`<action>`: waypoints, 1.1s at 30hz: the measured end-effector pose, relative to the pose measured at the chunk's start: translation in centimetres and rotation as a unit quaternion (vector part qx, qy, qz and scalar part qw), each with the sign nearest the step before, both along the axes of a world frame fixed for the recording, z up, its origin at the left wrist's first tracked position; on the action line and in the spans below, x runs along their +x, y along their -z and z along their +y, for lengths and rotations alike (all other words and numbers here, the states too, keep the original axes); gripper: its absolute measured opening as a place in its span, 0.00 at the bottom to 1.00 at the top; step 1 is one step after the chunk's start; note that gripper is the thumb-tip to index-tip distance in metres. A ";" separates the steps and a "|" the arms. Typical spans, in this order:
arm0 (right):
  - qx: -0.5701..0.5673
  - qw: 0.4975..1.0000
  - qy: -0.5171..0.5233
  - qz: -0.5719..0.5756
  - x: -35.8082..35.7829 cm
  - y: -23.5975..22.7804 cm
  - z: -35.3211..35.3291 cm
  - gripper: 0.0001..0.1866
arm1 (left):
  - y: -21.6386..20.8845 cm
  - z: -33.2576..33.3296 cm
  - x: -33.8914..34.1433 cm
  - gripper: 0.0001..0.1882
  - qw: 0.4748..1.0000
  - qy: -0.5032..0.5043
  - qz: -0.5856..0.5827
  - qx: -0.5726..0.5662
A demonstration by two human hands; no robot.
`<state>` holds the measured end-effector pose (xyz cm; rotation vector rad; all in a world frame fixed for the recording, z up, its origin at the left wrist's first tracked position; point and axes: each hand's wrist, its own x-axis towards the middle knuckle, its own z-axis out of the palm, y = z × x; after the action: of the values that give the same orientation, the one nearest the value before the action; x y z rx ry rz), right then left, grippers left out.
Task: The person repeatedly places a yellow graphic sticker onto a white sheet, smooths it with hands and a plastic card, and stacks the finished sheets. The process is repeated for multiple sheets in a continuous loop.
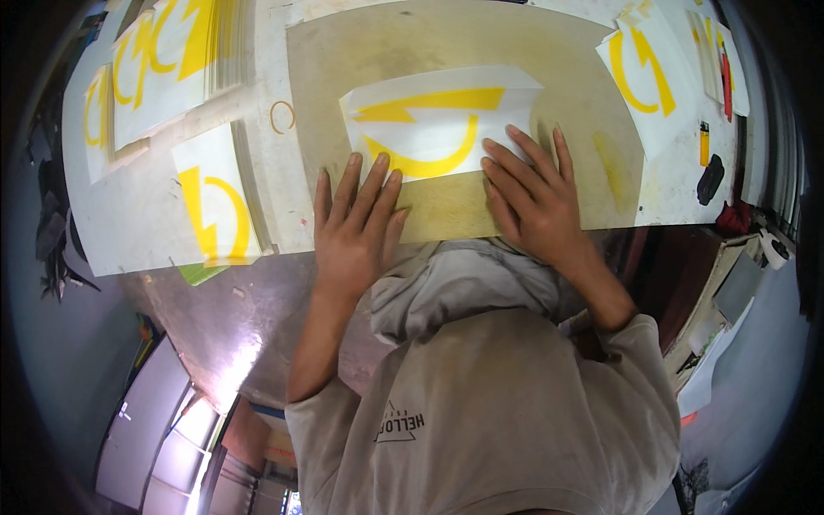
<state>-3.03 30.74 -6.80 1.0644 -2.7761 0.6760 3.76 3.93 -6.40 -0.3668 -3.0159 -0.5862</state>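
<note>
A white sheet (421, 127) printed with a yellow bolt and a curved yellow band lies on a tan board (584, 112) in front of me. My left hand (356, 225) rests flat with its fingers stretched out, the fingertips touching the sheet's near left corner. My right hand (542, 193) lies with its fingers spread over the sheet's near right end. Neither hand grips anything. The two near corners of the sheet are partly hidden under the fingers.
Stacks of similar printed sheets (172, 86) stand at the far left, with another stack (215, 193) nearer me. More printed sheets (639, 81) lie at the right, beside a red pen (727, 86), a yellow lighter (705, 143) and a black object (710, 179). A rubber band (281, 117) lies left of the board.
</note>
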 end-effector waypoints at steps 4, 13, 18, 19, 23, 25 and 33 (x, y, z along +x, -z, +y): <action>-0.004 0.999 -0.033 -0.030 0.8 -0.4 -5.1 0.21 | 0.1 0.1 -0.1 0.20 1.000 -0.006 -0.001 -0.003; 0.078 0.996 0.047 -0.003 -0.3 -0.4 3.6 0.18 | -0.3 0.4 -0.1 0.21 0.997 -0.014 0.031 -0.068; 0.045 0.997 0.062 -0.019 0.0 -0.8 2.6 0.18 | -0.8 6.1 -0.1 0.36 0.999 -0.026 -0.015 -0.022; 0.043 0.997 0.062 -0.012 -0.1 -0.8 2.5 0.19 | -0.4 7.0 -0.3 0.38 0.999 -0.006 -0.034 0.010; 0.027 0.998 0.053 -0.002 -1.8 -4.1 0.0 0.18 | 1.0 8.0 -0.2 0.40 0.998 -0.001 -0.025 0.052; -0.039 0.997 0.060 0.022 -3.4 -5.6 -3.2 0.17 | 0.4 8.0 -0.7 0.36 0.999 -0.004 -0.011 0.037; -0.031 0.999 -0.020 0.038 -11.5 -1.1 -5.3 0.13 | 1.3 6.5 -3.5 0.29 0.999 -0.013 0.043 -0.010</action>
<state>-14.50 25.40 -5.66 1.1109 -2.6591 0.7075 0.22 10.42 -7.69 -0.3433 -2.9423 -0.5246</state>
